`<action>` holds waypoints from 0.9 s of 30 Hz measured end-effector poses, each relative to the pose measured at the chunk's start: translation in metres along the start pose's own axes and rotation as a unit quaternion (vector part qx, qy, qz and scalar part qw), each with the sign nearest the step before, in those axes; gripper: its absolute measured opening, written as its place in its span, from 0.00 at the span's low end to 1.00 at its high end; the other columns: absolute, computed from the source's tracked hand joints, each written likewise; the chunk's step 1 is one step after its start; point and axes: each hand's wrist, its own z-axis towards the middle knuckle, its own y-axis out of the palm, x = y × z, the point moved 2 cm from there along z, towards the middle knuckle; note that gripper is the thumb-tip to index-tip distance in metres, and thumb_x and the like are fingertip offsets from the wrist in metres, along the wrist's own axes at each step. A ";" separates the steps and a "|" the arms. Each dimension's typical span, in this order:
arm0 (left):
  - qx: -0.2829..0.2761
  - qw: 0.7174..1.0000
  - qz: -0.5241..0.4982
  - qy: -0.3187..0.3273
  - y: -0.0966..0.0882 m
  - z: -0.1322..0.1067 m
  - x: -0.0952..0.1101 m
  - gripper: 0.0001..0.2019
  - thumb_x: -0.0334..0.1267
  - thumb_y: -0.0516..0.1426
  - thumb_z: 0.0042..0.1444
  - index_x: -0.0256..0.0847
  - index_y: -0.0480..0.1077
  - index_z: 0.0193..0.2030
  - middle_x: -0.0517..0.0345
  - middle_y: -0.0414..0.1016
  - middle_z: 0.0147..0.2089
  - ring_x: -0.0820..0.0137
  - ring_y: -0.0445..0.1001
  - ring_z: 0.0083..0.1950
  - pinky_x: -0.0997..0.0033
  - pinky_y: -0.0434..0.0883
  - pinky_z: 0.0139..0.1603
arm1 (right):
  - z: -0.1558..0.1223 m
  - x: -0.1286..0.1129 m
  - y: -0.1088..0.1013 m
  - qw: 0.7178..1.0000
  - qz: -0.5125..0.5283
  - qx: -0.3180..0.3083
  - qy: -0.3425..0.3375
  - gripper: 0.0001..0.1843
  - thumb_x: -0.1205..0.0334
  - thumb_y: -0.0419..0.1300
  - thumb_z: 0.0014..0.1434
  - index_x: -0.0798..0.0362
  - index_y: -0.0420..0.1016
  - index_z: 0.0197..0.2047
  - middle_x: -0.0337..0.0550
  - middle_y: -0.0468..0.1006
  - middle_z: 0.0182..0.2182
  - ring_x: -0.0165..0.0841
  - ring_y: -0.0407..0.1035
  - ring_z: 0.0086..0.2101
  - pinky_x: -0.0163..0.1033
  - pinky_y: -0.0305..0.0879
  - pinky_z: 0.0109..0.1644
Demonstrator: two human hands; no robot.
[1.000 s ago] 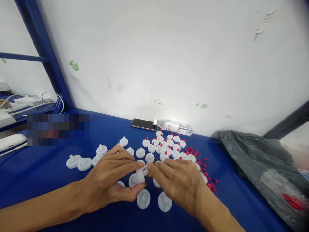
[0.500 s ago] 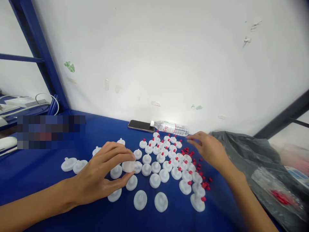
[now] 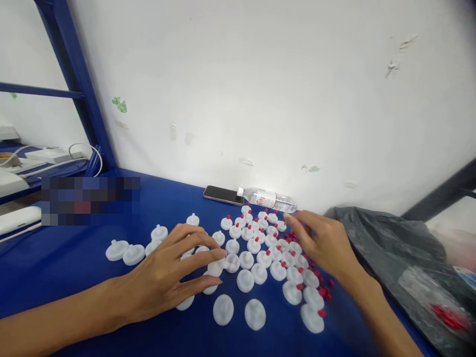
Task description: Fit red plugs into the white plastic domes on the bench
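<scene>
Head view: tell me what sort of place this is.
Probably a workbench for small parts: a blue table against a white wall, many white discs, some tipped red, and loose red pieces scattered beside them.

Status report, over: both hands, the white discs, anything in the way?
Left hand: holding a white disc. Right hand: beside loose red caps, any hold unclear. Clear bottle lying near right hand, possibly a slight obstacle.

Red lettering (image 3: 265, 200) is being shown on the label (image 3: 272, 200) of the plastic bottle (image 3: 286, 204), too blurred to read.
</scene>
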 end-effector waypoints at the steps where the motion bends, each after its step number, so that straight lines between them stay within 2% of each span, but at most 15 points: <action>1: 0.004 1.000 -0.002 0.007 0.000 0.000 0.000 0.16 0.34 0.62 0.65 0.40 0.71 0.59 0.50 0.78 0.50 0.62 0.72 0.54 0.57 0.71 0.57 | -0.003 -0.015 0.000 0.998 0.031 0.013 -0.050 0.18 0.52 0.53 0.72 0.50 0.78 0.35 0.36 0.77 0.25 0.29 0.69 0.23 0.37 0.59 0.31; 3: 0.010 1.000 -0.005 0.019 0.001 -0.001 0.000 0.16 0.36 0.62 0.66 0.40 0.71 0.59 0.51 0.79 0.50 0.62 0.72 0.54 0.58 0.70 0.58 | -0.009 -0.046 0.004 0.987 0.075 -0.002 -0.139 0.15 0.54 0.54 0.71 0.50 0.76 0.37 0.33 0.75 0.24 0.28 0.67 0.21 0.37 0.56 0.27; 6: 0.009 0.999 -0.003 0.031 0.002 -0.002 0.001 0.16 0.37 0.62 0.65 0.38 0.72 0.58 0.52 0.79 0.50 0.63 0.71 0.54 0.58 0.69 0.58 | -0.020 -0.087 0.015 0.970 0.053 -0.019 -0.236 0.16 0.53 0.52 0.72 0.50 0.74 0.35 0.33 0.74 0.23 0.29 0.68 0.20 0.40 0.52 0.23; 8: 0.001 0.999 -0.002 0.039 0.002 -0.002 0.001 0.16 0.37 0.63 0.65 0.38 0.72 0.58 0.52 0.80 0.50 0.63 0.71 0.54 0.58 0.68 0.58 | -0.025 -0.103 0.023 0.962 0.038 -0.020 -0.269 0.17 0.57 0.50 0.72 0.50 0.72 0.33 0.33 0.73 0.23 0.29 0.66 0.20 0.41 0.50 0.23; 10: -0.009 0.999 -0.004 0.043 0.002 -0.001 0.002 0.17 0.38 0.63 0.65 0.37 0.71 0.58 0.53 0.80 0.49 0.62 0.70 0.54 0.58 0.68 0.59 | -0.027 -0.107 0.025 0.961 0.042 -0.023 -0.274 0.16 0.61 0.50 0.72 0.50 0.70 0.32 0.33 0.72 0.23 0.29 0.64 0.20 0.41 0.49 0.23; 12: -0.021 0.999 -0.007 0.040 0.001 0.000 0.003 0.19 0.41 0.62 0.66 0.37 0.70 0.60 0.51 0.79 0.51 0.61 0.69 0.56 0.57 0.67 0.60 | -0.025 -0.101 0.019 0.966 0.079 -0.042 -0.241 0.13 0.62 0.51 0.70 0.49 0.68 0.31 0.32 0.70 0.23 0.27 0.62 0.20 0.40 0.49 0.24; 14: -0.024 0.999 -0.019 0.030 -0.001 0.001 0.005 0.18 0.39 0.60 0.68 0.35 0.69 0.61 0.49 0.77 0.53 0.60 0.67 0.58 0.56 0.67 0.61 | -0.021 -0.089 0.009 0.971 0.140 -0.099 -0.169 0.14 0.62 0.54 0.67 0.49 0.63 0.28 0.29 0.66 0.21 0.25 0.59 0.20 0.37 0.49 0.25; 17: -0.010 0.999 -0.047 0.022 -0.005 0.003 0.008 0.16 0.25 0.55 0.65 0.32 0.69 0.59 0.48 0.76 0.50 0.62 0.68 0.55 0.58 0.68 0.59 | -0.016 -0.070 -0.006 0.951 0.182 -0.244 -0.055 0.21 0.62 0.54 0.65 0.51 0.51 0.22 0.28 0.55 0.18 0.24 0.51 0.20 0.35 0.48 0.26; 20: -0.005 0.998 -0.066 0.020 -0.007 0.004 0.009 0.17 0.19 0.53 0.61 0.31 0.71 0.55 0.49 0.76 0.46 0.64 0.69 0.52 0.59 0.69 0.57 | -0.017 -0.057 -0.011 0.919 0.140 -0.368 0.001 0.23 0.63 0.54 0.64 0.52 0.46 0.20 0.30 0.48 0.18 0.25 0.46 0.20 0.36 0.44 0.25; 23: -0.008 0.997 -0.076 0.021 -0.006 0.003 0.008 0.17 0.18 0.52 0.60 0.32 0.72 0.53 0.49 0.76 0.45 0.64 0.69 0.50 0.58 0.69 0.55 | -0.021 -0.054 -0.007 0.909 0.086 -0.408 0.015 0.23 0.60 0.55 0.63 0.53 0.49 0.19 0.30 0.52 0.17 0.25 0.47 0.21 0.37 0.43 0.26; 27: -0.005 0.997 -0.076 0.019 -0.004 0.002 0.006 0.17 0.18 0.52 0.60 0.33 0.71 0.53 0.49 0.76 0.44 0.63 0.70 0.49 0.57 0.70 0.53 | -0.021 -0.054 -0.002 0.903 0.087 -0.421 0.028 0.28 0.48 0.52 0.67 0.52 0.53 0.19 0.31 0.54 0.16 0.26 0.47 0.20 0.38 0.43 0.25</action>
